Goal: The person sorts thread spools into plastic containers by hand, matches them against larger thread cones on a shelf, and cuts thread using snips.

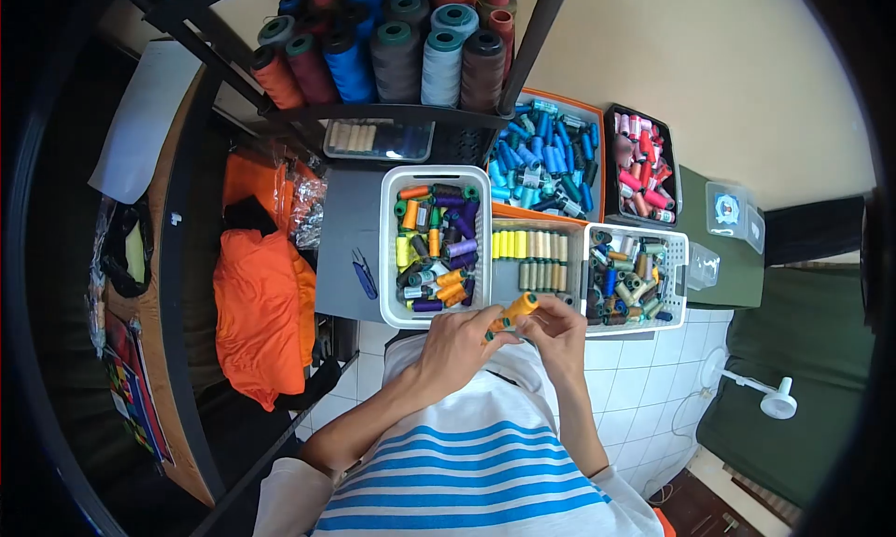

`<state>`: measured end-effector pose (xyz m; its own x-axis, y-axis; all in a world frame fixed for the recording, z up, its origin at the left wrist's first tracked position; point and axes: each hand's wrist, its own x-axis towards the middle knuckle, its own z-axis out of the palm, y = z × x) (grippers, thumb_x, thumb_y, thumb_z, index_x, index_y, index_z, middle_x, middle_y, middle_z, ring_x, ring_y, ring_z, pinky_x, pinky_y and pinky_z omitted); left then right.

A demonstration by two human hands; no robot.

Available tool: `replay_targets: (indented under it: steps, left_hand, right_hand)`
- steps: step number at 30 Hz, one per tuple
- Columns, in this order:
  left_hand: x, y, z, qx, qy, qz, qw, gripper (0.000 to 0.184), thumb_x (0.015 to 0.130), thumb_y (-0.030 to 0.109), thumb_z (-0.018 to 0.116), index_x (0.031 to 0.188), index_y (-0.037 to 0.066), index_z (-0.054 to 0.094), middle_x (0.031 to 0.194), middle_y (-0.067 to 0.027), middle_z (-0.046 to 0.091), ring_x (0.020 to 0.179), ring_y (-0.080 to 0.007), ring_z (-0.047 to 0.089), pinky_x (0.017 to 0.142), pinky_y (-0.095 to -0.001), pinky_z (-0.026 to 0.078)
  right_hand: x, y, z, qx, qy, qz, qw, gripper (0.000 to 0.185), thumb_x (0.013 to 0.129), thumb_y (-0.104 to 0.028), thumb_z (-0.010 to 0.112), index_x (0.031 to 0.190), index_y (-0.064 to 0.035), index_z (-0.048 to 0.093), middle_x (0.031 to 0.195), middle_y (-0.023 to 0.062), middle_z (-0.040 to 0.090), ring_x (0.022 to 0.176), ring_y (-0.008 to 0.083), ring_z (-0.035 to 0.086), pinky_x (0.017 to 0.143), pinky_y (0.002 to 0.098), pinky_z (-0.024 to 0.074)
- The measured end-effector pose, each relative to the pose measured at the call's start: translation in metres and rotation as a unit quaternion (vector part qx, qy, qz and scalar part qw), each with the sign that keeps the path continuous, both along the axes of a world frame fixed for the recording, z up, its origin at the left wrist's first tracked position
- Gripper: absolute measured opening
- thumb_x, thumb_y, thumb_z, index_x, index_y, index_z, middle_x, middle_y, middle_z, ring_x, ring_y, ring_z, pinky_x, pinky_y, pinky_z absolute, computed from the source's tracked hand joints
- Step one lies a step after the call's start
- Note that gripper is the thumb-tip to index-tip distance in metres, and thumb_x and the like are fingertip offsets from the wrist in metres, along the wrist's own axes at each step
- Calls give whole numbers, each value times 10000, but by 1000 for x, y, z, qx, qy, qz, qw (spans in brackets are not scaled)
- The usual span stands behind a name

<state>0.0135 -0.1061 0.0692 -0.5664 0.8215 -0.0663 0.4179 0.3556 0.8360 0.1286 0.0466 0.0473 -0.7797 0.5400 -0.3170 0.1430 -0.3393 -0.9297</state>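
Observation:
In front of my shirt, both hands are together around yellow-orange thread spools (520,306). My left hand (455,348) is closed around them, its fingers hiding much of the lower part; how many it holds I cannot tell. The thumb and fingers of my right hand (557,332) pinch at the side of the same spools. Just beyond my left hand stands a white basket (390,248) of mixed spools in orange, purple, yellow and green. Neat rows of yellow and beige spools (527,246) lie in a box beyond my right hand.
To the right is a second white basket (684,262) of mixed spools. Behind it sit a bin of blue spools (551,159) and a black crate of pink and red ones (644,164). Thread snips (364,274) lie left. A rack with large cones (397,61) rises ahead.

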Motion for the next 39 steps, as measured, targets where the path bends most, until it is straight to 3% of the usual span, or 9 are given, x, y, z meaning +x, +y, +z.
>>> replay_targets:
  steps: [2, 5, 12, 18, 24, 26, 29, 33, 39]
  left_hand:
    - [-4, -5, -3, 21, -21, 22, 999, 345, 903, 220, 807, 1130, -18, 707, 828, -201, 732, 688, -325, 718, 626, -393, 538]
    - [-14, -24, -10, 14, -108, 140, 984, 228, 974, 194, 748, 962, -34, 752, 721, -116, 703, 613, -111, 605, 581, -301, 473]
    - [-46, -80, -22, 20, -64, 282, 957, 301, 994, 173, 724, 829, -70, 659, 602, -81, 558, 597, -45, 437, 503, -301, 371]
    - [-59, -103, -29, -11, -122, 330, 936, 234, 986, 154, 728, 892, -60, 710, 658, -43, 601, 607, -64, 485, 549, -276, 388]
    - [-57, -88, -16, -29, -64, 266, 961, 204, 953, 145, 756, 915, -52, 721, 626, -89, 621, 573, -72, 525, 530, -284, 406]
    - [-57, -78, -17, -35, -62, 245, 967, 204, 940, 166, 775, 909, -31, 729, 644, -83, 639, 560, -126, 573, 527, -303, 411]
    - [-58, -53, -17, -59, 48, 116, 990, 172, 884, 128, 790, 963, -20, 754, 771, -228, 712, 705, -405, 696, 607, -427, 526]
    - [-62, -20, -46, -146, 143, -5, 979, 181, 864, 127, 757, 982, -11, 762, 776, -232, 715, 741, -403, 716, 697, -495, 559]
    - [-70, -7, -82, -160, 200, -35, 966, 89, 821, 52, 671, 856, -20, 709, 745, -236, 704, 697, -401, 713, 654, -498, 563]
  right_hand:
    - [-1, 11, -13, 78, -86, -9, 993, 279, 911, -48, 802, 1151, 60, 711, 963, 78, 756, 858, 128, 715, 777, 264, 583]
    - [-19, 12, -32, 210, -168, -3, 963, 261, 879, -88, 820, 1071, 66, 735, 894, 106, 770, 756, 130, 718, 701, 266, 574]
    - [-53, 0, -103, 404, -207, 89, 887, 204, 792, -127, 816, 842, 59, 747, 768, 237, 722, 696, 368, 724, 665, 434, 572]
    - [-57, 3, -97, 327, -219, 103, 913, 158, 822, -74, 781, 769, 66, 730, 681, 243, 678, 600, 381, 684, 609, 457, 533]
    - [-54, -3, -97, 333, -177, 46, 925, 158, 870, -9, 753, 1004, 73, 760, 735, 200, 733, 592, 254, 719, 579, 366, 565]
    - [-53, -4, -99, 337, -178, 46, 923, 172, 869, -5, 753, 1021, 76, 758, 748, 198, 740, 608, 247, 727, 587, 356, 573]
    - [-50, -3, -103, 307, -169, 35, 936, 195, 875, 6, 743, 1049, 93, 746, 763, 191, 748, 636, 234, 742, 599, 340, 589]
    - [-46, 9, -81, 263, -187, 55, 945, 229, 891, 35, 709, 1097, 134, 712, 786, 184, 751, 670, 220, 757, 603, 324, 607]
    - [-36, 18, -63, 236, -200, 85, 947, 261, 904, 49, 698, 1145, 149, 683, 869, 182, 749, 726, 222, 772, 607, 318, 631]
